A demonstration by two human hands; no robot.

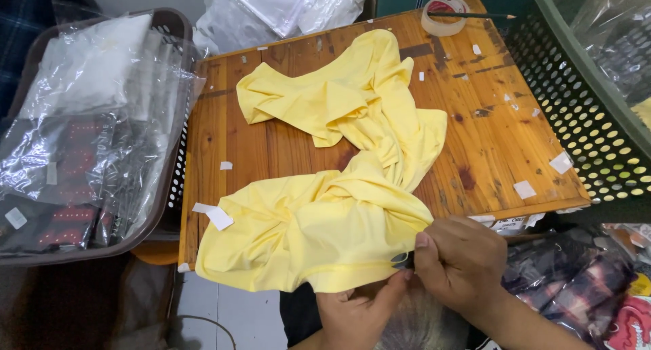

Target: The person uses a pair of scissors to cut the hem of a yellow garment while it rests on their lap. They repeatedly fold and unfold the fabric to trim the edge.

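Yellow garment, crumpled across the wooden table, has its 5-o'clock hem pinched by both right hand and left hand around a small dark tag; tagging apparently underway, needing steady grip.

We see both hands bare: no gloves, no rings, no watch or band on either wrist. The left hand shows from the wrist up only, and the wrist is bare. The right hand runs into a bare forearm with no sleeve along the stretch in view. Fingernails are short and unpainted where we can see them. Below the hands we note dark clothing; its cut cannot be told.
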